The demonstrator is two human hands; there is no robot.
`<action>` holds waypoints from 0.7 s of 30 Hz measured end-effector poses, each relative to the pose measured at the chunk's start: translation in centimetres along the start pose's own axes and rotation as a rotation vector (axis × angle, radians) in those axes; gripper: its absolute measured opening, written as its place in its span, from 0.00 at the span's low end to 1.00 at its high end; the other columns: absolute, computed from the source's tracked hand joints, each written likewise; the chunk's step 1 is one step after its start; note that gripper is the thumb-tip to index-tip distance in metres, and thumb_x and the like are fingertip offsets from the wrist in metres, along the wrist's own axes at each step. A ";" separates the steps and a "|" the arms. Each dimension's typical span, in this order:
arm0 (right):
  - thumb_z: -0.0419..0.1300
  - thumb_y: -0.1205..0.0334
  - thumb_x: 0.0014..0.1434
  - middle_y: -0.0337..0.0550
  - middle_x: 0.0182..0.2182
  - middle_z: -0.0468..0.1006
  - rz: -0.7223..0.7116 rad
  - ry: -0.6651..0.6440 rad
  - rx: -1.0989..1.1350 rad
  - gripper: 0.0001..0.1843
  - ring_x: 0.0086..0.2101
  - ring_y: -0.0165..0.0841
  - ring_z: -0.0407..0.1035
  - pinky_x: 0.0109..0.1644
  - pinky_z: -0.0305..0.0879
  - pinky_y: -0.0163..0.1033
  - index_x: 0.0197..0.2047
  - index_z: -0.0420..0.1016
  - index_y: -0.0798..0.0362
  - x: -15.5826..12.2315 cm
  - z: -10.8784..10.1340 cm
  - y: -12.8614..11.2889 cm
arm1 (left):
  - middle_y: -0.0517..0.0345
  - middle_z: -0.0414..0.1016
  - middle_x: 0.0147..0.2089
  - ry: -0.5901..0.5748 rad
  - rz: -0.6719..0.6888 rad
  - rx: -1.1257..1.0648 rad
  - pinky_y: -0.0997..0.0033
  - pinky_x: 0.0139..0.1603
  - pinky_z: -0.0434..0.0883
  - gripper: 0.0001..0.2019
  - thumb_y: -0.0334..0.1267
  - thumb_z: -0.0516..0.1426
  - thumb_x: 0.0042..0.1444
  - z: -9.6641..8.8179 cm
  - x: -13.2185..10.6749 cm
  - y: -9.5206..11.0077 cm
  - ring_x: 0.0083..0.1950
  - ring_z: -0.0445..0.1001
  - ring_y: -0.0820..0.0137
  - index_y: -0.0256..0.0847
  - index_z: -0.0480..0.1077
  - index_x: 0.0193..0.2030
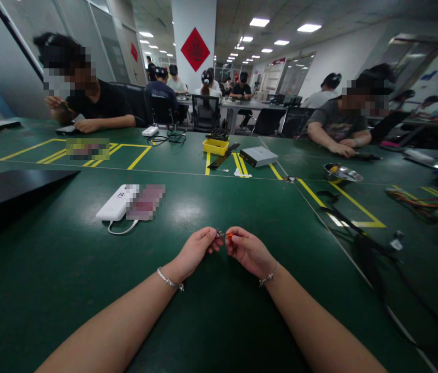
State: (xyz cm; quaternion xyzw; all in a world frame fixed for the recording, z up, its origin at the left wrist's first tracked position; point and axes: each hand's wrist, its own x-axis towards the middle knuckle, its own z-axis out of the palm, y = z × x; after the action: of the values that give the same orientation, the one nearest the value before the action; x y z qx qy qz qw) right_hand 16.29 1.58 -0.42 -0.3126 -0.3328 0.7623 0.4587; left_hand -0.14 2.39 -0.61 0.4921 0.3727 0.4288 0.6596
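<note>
Over the green table, my two hands almost meet, fingertips close together. My left hand (200, 247) is closed, pinching a small silvery metal piece (219, 234) between thumb and fingers. In the pinch of my right hand (249, 251) is a small bright orange piece (229, 235). The two pieces are very close to each other; I cannot tell whether they touch. Both are too small and partly covered by fingers for their exact kind to show.
A white power bank (117, 203) with a short cable lies left of my hands. Farther back are a yellow tray (216, 147), a grey box (258, 156) and a metal bowl (344, 172). Black straps (366, 259) lie at right. Other people sit across the table.
</note>
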 end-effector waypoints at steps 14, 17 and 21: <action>0.62 0.57 0.49 0.37 0.21 0.71 -0.009 0.027 -0.017 0.10 0.24 0.24 0.64 0.30 0.60 0.32 0.28 0.71 0.55 0.0 0.2 0.1 | 0.56 0.71 0.32 0.013 -0.136 -0.376 0.79 0.32 0.64 0.09 0.37 0.60 0.48 -0.7 0.2 0.1 0.30 0.68 0.78 0.34 0.68 0.33; 0.63 0.60 0.48 0.37 0.24 0.73 0.000 0.017 -0.010 0.08 0.25 0.24 0.65 0.31 0.61 0.32 0.30 0.71 0.54 0.0 0.2 0.1 | 0.60 0.70 0.32 0.014 -0.104 -0.343 0.80 0.32 0.63 0.09 0.32 0.62 0.45 -0.6 0.1 0.0 0.31 0.68 0.79 0.36 0.67 0.33; 0.66 0.66 0.43 0.38 0.27 0.75 -0.010 0.016 -0.012 0.10 0.26 0.24 0.66 0.33 0.62 0.33 0.31 0.71 0.53 0.0 0.1 0.1 | 0.62 0.69 0.31 0.016 -0.044 -0.294 0.78 0.32 0.63 0.12 0.30 0.63 0.42 -0.4 0.0 -0.1 0.31 0.67 0.78 0.37 0.65 0.33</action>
State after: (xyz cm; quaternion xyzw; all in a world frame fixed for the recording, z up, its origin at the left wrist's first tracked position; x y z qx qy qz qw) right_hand 16.19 1.49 -0.47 -0.3201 -0.3352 0.7554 0.4631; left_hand -0.50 2.51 -0.84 0.3783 0.3221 0.4681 0.7308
